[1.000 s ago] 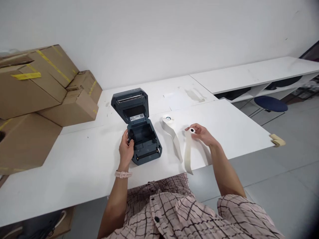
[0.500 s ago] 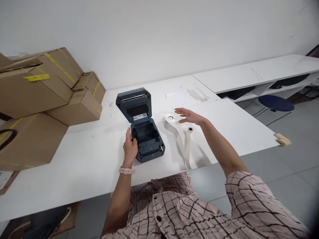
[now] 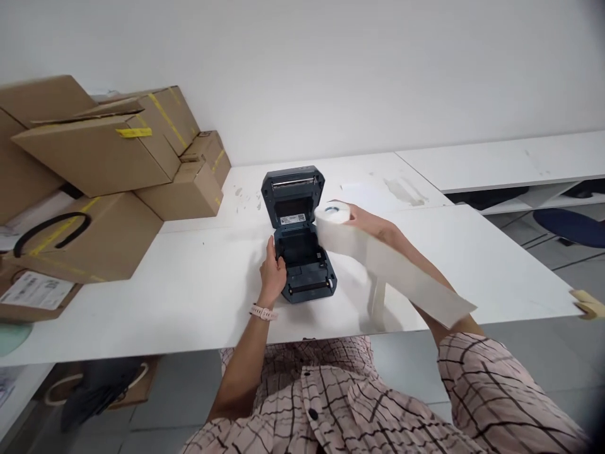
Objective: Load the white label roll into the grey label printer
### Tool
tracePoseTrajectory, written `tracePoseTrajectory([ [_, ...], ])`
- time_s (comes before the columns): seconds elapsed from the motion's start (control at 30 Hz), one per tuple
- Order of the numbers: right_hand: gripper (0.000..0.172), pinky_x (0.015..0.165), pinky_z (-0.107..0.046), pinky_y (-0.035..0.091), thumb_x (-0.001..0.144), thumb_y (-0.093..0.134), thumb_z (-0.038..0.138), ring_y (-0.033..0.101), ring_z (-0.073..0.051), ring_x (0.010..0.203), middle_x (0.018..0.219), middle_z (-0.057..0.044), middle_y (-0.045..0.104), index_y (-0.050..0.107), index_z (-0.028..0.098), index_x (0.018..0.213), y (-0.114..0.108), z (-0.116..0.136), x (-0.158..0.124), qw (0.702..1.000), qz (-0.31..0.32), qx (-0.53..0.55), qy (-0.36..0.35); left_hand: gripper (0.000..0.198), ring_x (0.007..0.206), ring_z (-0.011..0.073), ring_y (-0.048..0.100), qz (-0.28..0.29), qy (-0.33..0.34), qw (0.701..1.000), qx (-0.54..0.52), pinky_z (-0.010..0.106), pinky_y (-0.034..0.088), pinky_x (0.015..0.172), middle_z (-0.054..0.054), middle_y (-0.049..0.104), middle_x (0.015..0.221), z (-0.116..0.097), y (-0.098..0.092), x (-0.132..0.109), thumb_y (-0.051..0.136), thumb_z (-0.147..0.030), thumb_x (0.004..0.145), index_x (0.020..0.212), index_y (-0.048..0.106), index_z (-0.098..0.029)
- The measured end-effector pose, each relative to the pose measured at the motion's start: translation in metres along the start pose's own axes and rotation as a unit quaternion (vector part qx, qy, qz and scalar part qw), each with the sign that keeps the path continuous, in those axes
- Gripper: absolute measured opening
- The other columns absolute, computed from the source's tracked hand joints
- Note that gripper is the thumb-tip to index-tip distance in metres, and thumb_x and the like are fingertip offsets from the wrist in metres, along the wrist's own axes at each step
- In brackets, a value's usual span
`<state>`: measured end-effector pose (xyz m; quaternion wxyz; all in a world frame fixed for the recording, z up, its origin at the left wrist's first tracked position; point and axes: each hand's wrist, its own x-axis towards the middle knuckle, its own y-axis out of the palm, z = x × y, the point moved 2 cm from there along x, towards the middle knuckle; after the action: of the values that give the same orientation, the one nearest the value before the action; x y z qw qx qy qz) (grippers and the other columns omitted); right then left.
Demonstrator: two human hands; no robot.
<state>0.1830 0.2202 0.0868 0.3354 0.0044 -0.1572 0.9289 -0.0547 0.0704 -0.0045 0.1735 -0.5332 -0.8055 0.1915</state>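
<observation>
A dark label printer (image 3: pixel 307 272) stands on the white table with its lid raised and its inner bay exposed. My left hand (image 3: pixel 273 275) grips the printer's left side, thumb over the edge. My right hand (image 3: pixel 368 224) holds a roll of white labels (image 3: pixel 333 214) above the table, beside the bay's right side. From the roll a long loose strip trails down to the right, across my right forearm. Below it a pale strip (image 3: pixel 377 296) shows on the table, partly hidden and blurred.
Cardboard boxes (image 3: pixel 118 154) with yellow tape are stacked at the left. A white sheet (image 3: pixel 358 191) lies behind the printer near the wall. At the right are a shelf unit (image 3: pixel 553 192) and a blue stool (image 3: pixel 571 226). The table's front edge runs close to my body.
My right hand has taken hold of the label roll, lifted it and brought it left to the printer, its strip swinging out rightward. My left hand stays on the printer. The view has shifted.
</observation>
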Motion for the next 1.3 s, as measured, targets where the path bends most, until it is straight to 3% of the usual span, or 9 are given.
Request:
tracePoseTrajectory([
  [0.07,0.061,0.094,-0.04,0.055,0.07,0.085,0.047,0.068,-0.028,0.11,0.122,-0.007,0.072,0.063,0.024,0.121,0.026,0.024,0.017,0.991,0.065,-0.108,-0.034,0.078,0.14,0.0352,0.058,-0.002,-0.005,1.0,-0.001,0.057,0.042,0.115,0.015,0.055,0.157,0.001,0.0,0.001,0.049,-0.022,0.096,0.168,0.017,-0.023],
  [0.13,0.062,0.091,-0.041,0.054,0.065,0.087,0.046,0.068,-0.03,0.108,0.12,-0.007,0.072,0.065,0.023,0.118,0.05,0.036,0.035,0.962,0.124,-0.24,-0.038,0.08,0.143,0.0341,0.055,-0.004,-0.011,1.0,-0.011,0.056,0.041,0.117,0.015,0.054,0.158,0.002,0.001,0.001,0.049,-0.02,0.096,0.168,0.015,-0.023],
  [0.27,0.062,0.087,-0.042,0.054,0.061,0.088,0.044,0.069,-0.034,0.109,0.118,-0.009,0.073,0.066,0.023,0.115,0.078,0.03,0.061,0.892,0.193,-0.407,0.023,0.081,0.146,0.0292,0.053,-0.006,-0.021,0.999,-0.037,0.052,0.039,0.12,0.013,0.054,0.159,0.001,0.002,-0.001,0.048,-0.018,0.096,0.168,0.013,-0.023],
  [0.4,0.066,0.089,-0.042,0.055,0.063,0.086,0.048,0.067,-0.035,0.116,0.126,-0.009,0.072,0.065,0.024,0.121,0.082,0.019,0.071,0.87,0.241,-0.428,0.043,0.079,0.147,0.0291,0.051,-0.006,-0.021,0.999,-0.03,0.053,0.037,0.121,0.014,0.052,0.159,0.0,0.003,-0.002,0.046,-0.018,0.096,0.168,0.013,-0.02],
  [0.73,0.085,0.101,-0.05,0.052,0.068,0.084,0.06,0.063,-0.043,0.126,0.137,-0.018,0.066,0.062,0.016,0.137,0.091,0.011,0.08,0.823,0.277,-0.486,0.095,0.081,0.141,0.0327,0.058,-0.012,-0.012,1.0,-0.023,0.058,0.04,0.118,0.014,0.059,0.154,0.0,0.003,-0.001,0.047,-0.017,0.095,0.168,0.014,-0.023],
  [0.9,0.087,0.101,-0.047,0.054,0.075,0.08,0.061,0.063,-0.042,0.128,0.144,-0.018,0.064,0.058,0.016,0.146,0.093,-0.006,0.086,0.827,0.289,-0.469,0.114,0.078,0.142,0.032,0.057,-0.01,-0.007,1.0,-0.016,0.055,0.041,0.118,0.016,0.061,0.151,-0.001,0.002,-0.001,0.045,-0.018,0.097,0.168,0.015,-0.02],
  [1.03,0.08,0.111,-0.05,0.048,0.087,0.072,0.052,0.055,-0.042,0.14,0.155,-0.02,0.055,0.049,0.015,0.155,0.1,-0.006,0.061,0.844,0.212,-0.491,0.052,0.077,0.14,0.0317,0.059,-0.01,-0.01,1.0,-0.006,0.054,0.041,0.118,0.017,0.066,0.145,-0.002,0.001,-0.002,0.046,-0.018,0.097,0.168,0.016,-0.018],
  [1.17,0.053,0.116,-0.055,0.045,0.101,0.056,0.033,0.05,-0.038,0.146,0.16,-0.019,0.05,0.053,0.015,0.151,0.121,-0.001,-0.002,0.859,0.115,-0.496,-0.045,0.073,0.143,0.0302,0.056,-0.007,-0.011,1.0,-0.011,0.052,0.04,0.119,0.016,0.06,0.152,0.0,0.002,-0.002,0.043,-0.02,0.099,0.168,0.017,-0.02],
  [1.3,0.051,0.122,-0.056,0.043,0.106,0.05,0.034,0.045,-0.035,0.151,0.163,-0.019,0.046,0.052,0.014,0.152,0.146,-0.008,-0.059,0.886,0.068,-0.453,-0.071,0.071,0.147,0.0284,0.052,-0.019,-0.006,0.999,-0.033,0.05,0.039,0.121,0.013,0.054,0.159,0.002,0.003,-0.002,0.044,-0.021,0.099,0.166,0.023,-0.023],
])
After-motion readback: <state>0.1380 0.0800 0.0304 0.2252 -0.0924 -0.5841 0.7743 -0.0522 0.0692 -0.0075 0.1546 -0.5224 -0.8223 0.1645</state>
